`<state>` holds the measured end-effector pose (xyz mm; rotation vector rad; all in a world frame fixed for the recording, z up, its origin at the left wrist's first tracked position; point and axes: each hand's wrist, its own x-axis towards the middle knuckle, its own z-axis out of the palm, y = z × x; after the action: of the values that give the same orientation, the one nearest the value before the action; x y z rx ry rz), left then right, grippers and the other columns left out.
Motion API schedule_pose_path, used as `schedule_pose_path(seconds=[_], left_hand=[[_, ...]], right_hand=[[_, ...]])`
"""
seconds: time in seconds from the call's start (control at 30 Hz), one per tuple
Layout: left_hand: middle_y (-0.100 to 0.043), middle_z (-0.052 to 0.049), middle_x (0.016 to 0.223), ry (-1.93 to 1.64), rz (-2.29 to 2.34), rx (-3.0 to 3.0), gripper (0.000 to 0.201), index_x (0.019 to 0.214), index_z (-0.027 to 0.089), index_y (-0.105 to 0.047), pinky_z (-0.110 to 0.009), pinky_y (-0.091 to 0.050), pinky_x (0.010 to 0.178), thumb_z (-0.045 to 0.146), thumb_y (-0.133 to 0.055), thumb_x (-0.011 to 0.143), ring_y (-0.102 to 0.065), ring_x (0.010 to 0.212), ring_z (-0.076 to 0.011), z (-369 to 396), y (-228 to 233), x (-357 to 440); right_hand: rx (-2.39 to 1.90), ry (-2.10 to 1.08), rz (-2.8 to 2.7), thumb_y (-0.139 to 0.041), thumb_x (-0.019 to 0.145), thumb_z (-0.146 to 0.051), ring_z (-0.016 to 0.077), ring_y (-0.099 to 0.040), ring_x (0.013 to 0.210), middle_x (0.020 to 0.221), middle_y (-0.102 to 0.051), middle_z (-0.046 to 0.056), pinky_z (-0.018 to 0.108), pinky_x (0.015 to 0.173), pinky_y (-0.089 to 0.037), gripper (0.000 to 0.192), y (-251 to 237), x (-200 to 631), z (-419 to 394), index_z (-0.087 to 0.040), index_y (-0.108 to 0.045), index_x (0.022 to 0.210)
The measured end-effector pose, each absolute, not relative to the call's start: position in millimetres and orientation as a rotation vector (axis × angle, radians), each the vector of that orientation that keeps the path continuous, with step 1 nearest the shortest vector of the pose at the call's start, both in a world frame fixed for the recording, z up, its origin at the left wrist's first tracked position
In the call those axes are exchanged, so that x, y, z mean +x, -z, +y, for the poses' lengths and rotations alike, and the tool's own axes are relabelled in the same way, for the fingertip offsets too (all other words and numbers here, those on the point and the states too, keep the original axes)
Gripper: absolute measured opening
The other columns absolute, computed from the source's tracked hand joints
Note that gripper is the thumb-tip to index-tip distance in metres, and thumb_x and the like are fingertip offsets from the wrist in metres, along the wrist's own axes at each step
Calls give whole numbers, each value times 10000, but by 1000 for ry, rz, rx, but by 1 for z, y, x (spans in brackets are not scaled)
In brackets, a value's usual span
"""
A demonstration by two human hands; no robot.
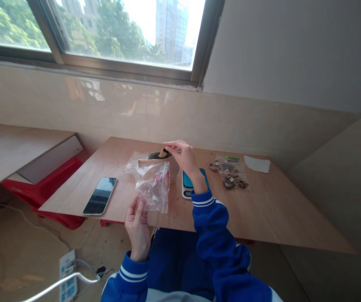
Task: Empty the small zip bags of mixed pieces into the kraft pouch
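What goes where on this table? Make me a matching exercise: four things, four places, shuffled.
Things:
1. phone
2. white paper
3. clear zip bag
4. filled packets

Places:
A. held by the left hand
B. far right of the table
C. left part of the table
D. between the scale and the white paper

Pairs: 1-C, 2-B, 3-A, 4-D

Bare tabletop [277,218] wide open on the right and near right. Left-centre blocked by phone [100,195]. Centre crowded: clear bag [153,184], scale [189,184] just right of it. Far right holds filled bags [229,172] and a white paper [257,164]; open lane between phone and clear bag.
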<state>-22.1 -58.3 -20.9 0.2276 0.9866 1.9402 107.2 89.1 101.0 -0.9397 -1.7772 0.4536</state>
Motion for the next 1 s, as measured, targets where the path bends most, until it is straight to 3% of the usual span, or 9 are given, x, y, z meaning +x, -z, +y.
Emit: schedule_pose_path(seconds=[0.1, 0.23, 0.33, 0.47, 0.73, 0.87, 1.0], left_hand=[[-734, -41, 1052, -1938, 972, 227, 306, 1069, 202, -701, -210, -515, 878, 170, -721, 766, -687, 947, -123, -58, 22, -23], [-735, -49, 1060, -1926, 965, 264, 358, 1078, 202, -700, -240, -518, 890, 222, -768, 728, -696, 932, -143, -57, 26, -23], [-731, -56, 1092, -1894, 997, 309, 409, 1095, 208, -696, -258, -518, 903, 271, -795, 704, -697, 957, -163, -57, 29, -19], [-726, -70, 1120, -1778, 1017, 397, 446, 1117, 206, -698, -263, -525, 896, 306, -801, 695, -681, 1024, -188, -58, 30, -17], [-725, -131, 1081, -1513, 947, 741, 462, 1130, 154, -690, -325, -551, 834, 359, -763, 721, -672, 1027, -262, -57, 25, -33], [-734, -74, 891, -1561, 1102, 844, 382, 1026, 161, -697, -241, -531, 685, 369, -771, 714, -684, 800, -183, -60, 13, -35], [-669, 4, 719, -1913, 1239, 788, 289, 983, 171, -671, -191, -466, 566, 369, -713, 777, -592, 587, -92, -54, -12, -56]], right_hand=[[-932, -369, -1808, -531, 930, -299, 192, -602, 1045, 1095, -668, 70, 332, 918, -481, 238, -95, 106, 77, -223, -689, 1091], [-1088, -447, -1684, -490, 941, -411, 175, -622, 863, 1042, -649, 80, 309, 778, -511, 298, -86, 112, 41, -199, -662, 1060], [-1203, -720, -1598, -591, 854, -518, 166, -631, 758, 979, -672, 70, 294, 682, -520, 383, -73, 119, 23, -193, -630, 1053], [-1168, -1035, -1390, -596, 825, -551, 183, -652, 680, 807, -714, 60, 283, 590, -515, 374, -61, 131, 21, -185, -647, 884], [-1171, -917, -1186, -634, 787, -582, 210, -655, 632, 772, -724, 74, 296, 504, -498, 413, -68, 145, 19, -192, -675, 914], [-1118, -972, -1319, -588, 807, -622, 195, -655, 646, 837, -734, 77, 291, 535, -516, 463, -67, 145, 13, -196, -680, 963], [-1149, -898, -1347, -348, 916, -630, 207, -686, 796, 1004, -730, 113, 302, 620, -549, 569, -44, 183, 33, -182, -645, 1105]])
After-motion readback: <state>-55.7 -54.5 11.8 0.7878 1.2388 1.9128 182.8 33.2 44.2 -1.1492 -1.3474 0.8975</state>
